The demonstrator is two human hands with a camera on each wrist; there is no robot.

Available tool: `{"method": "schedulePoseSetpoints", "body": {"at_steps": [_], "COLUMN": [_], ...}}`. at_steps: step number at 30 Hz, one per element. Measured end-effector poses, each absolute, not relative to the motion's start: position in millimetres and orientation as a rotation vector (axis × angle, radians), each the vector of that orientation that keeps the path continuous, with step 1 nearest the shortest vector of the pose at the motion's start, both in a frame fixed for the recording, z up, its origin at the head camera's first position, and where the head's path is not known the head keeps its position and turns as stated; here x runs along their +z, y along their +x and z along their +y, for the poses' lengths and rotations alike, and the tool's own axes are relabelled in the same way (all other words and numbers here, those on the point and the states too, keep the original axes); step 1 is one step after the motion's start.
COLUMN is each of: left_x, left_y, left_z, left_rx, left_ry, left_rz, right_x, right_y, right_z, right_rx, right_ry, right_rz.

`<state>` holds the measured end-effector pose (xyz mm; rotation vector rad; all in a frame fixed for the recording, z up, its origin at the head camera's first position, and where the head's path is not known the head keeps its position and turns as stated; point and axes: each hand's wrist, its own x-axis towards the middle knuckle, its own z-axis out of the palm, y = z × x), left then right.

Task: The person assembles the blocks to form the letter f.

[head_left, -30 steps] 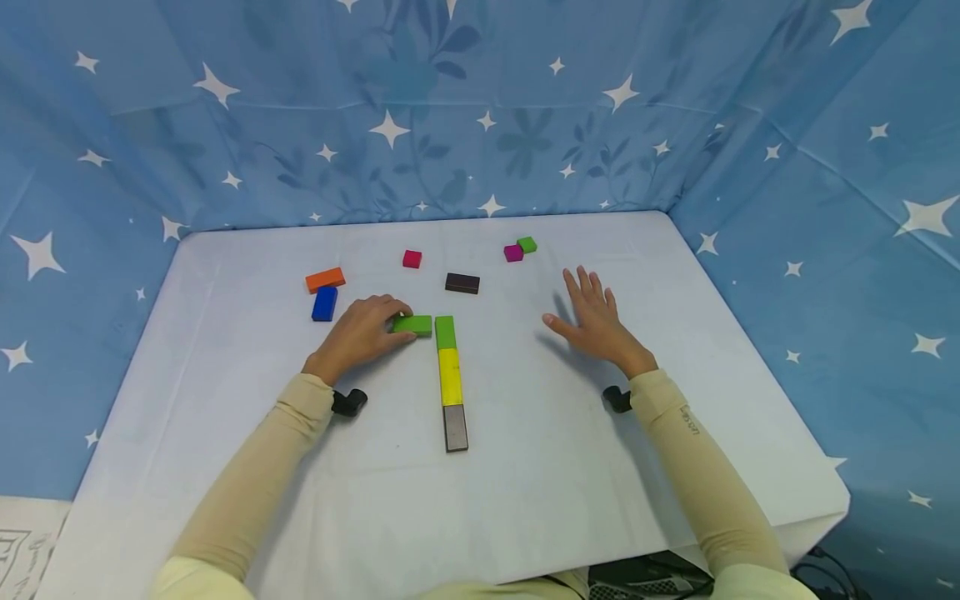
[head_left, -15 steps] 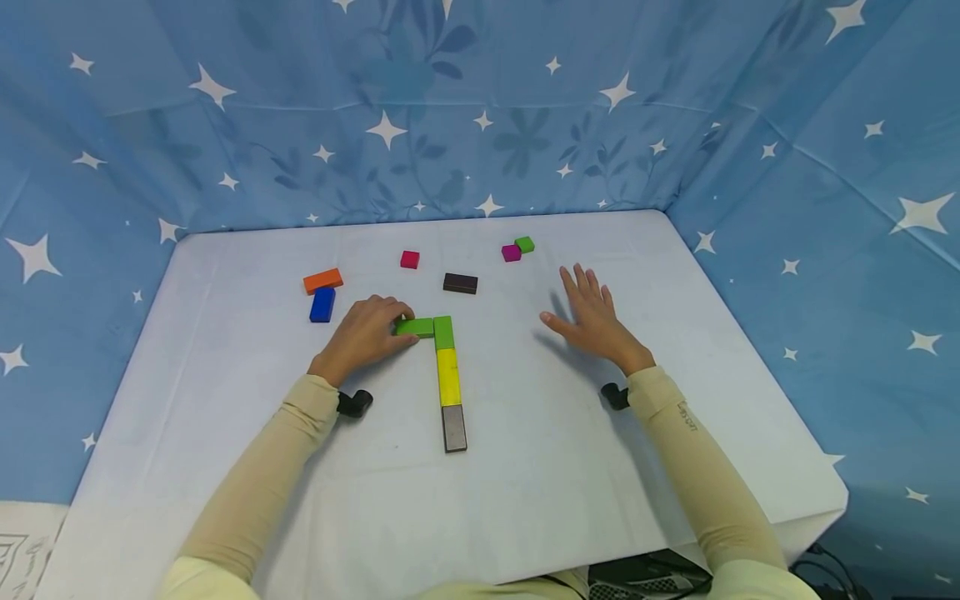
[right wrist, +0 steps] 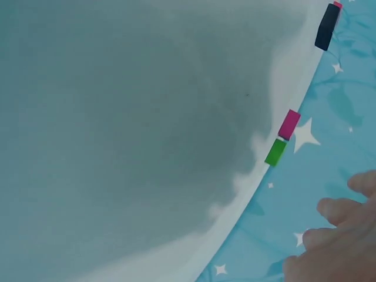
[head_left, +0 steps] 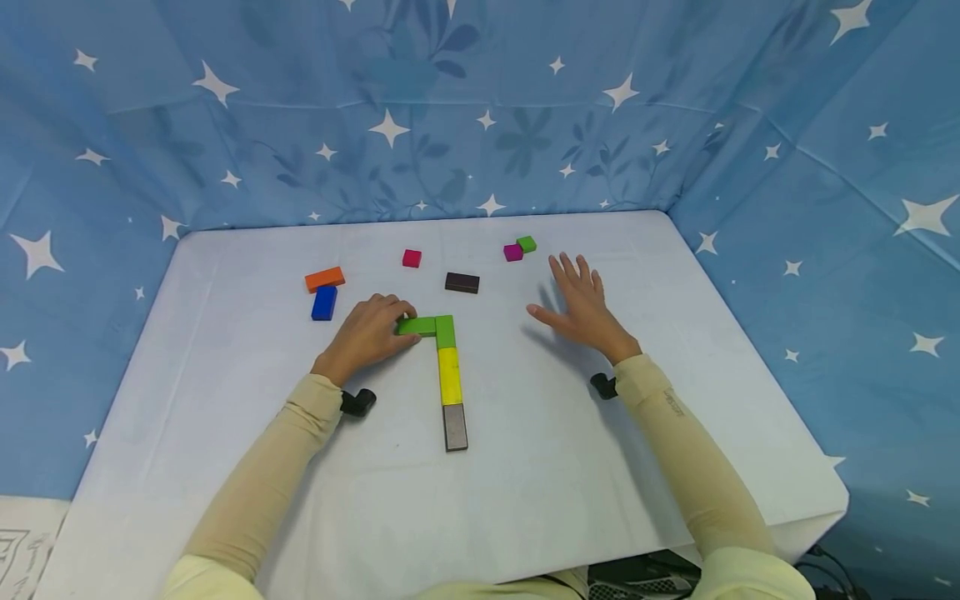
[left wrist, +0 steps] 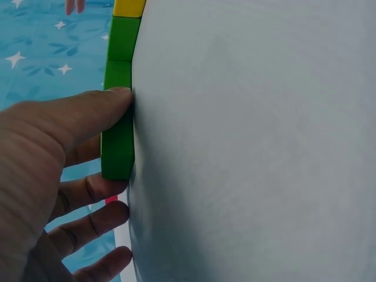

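My left hand (head_left: 369, 337) pinches a long green block (left wrist: 119, 141) between thumb and fingers. That block lies crosswise on the table, its right end touching another green block (head_left: 445, 332). Below this one, a yellow block (head_left: 450, 377) and a grey-brown block (head_left: 454, 427) continue in a straight line toward the person. In the head view my right hand (head_left: 583, 310) hovers over the table to the right of the row, fingers spread and holding nothing. Nearest to it are a magenta cube (head_left: 513, 252) and a small green block (head_left: 527, 244), which touch each other.
Toward the back, a red cube (head_left: 412, 258) and a dark brown block (head_left: 462, 283) lie apart. On the left, an orange block (head_left: 325, 280) touches a blue block (head_left: 324, 303). The white-covered table (head_left: 555, 483) is backed by a blue star-patterned curtain (head_left: 525, 108).
The left hand has slid its green block slightly right, closing the small gap to the upright row. My right hand has shifted a little left and away from the person, still spread.
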<state>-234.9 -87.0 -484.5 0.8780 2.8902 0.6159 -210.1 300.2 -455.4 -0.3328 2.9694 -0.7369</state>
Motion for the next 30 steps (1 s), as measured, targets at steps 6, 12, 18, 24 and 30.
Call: {"method": "schedulePoseSetpoints", "body": {"at_steps": [6,12,18,24,30], "left_x": [-487,-486,-486,-485,-486], "left_y": [-235,-234,-234,-233,-234], "left_z": [-88,-88,-88,-89,-89], "left_rx": [0.615,0.622,0.621,0.623,0.626], "left_ry": [0.889,0.878,0.866,0.860,0.846], "left_rz": [2.891,2.892,2.894,2.892,2.889], "right_x": [-452,-453,-457,-457,-461], "right_y": [-225,-243,-259,-269,-278], "right_z": [284,263,246,232,220], "right_rx": [-0.775,-0.784,-0.800,-0.839,-0.921], "right_ry": [-0.319,-0.367,-0.473,-0.504,-0.522], "right_rz": [2.964,3.006,2.965,2.875,2.803]}}
